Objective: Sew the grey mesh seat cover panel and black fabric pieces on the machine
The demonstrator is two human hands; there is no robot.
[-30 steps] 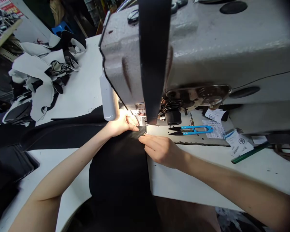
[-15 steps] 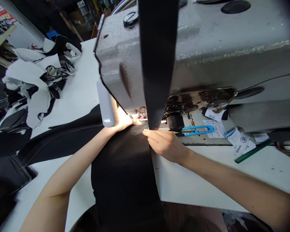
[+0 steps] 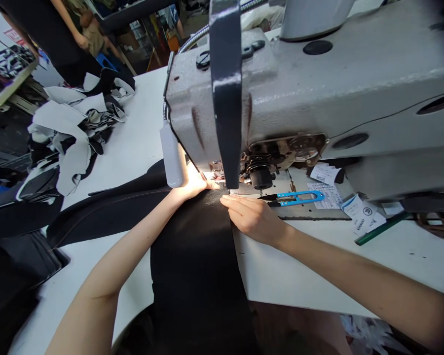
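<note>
Hands meet at the centre of the head view, both flat on a black fabric panel (image 3: 192, 246) that runs from the lower middle of the frame up under the grey sewing machine (image 3: 318, 93). The left hand (image 3: 196, 183) lies just left of the needle area, beside the white lamp (image 3: 173, 158), fingers stretched out and pressing the cloth down rather than closed round it. The right hand (image 3: 253, 217) rests on the panel's right edge, fingers straight and together, pinning that edge to the white table (image 3: 318, 276); nothing is clasped in it.

Cloth of this kind looks soft, limp and light, likely to slide on the smooth tabletop, so it seems best steered with flat palms near the seam line and at the edge, not pinched.

Right of centre, blue thread snips (image 3: 296, 198) lie on the machine bed, apart from the right hand, with paper labels (image 3: 362, 217) farther right. Grey and black cut pieces (image 3: 74, 128) are heaped at upper left.
</note>
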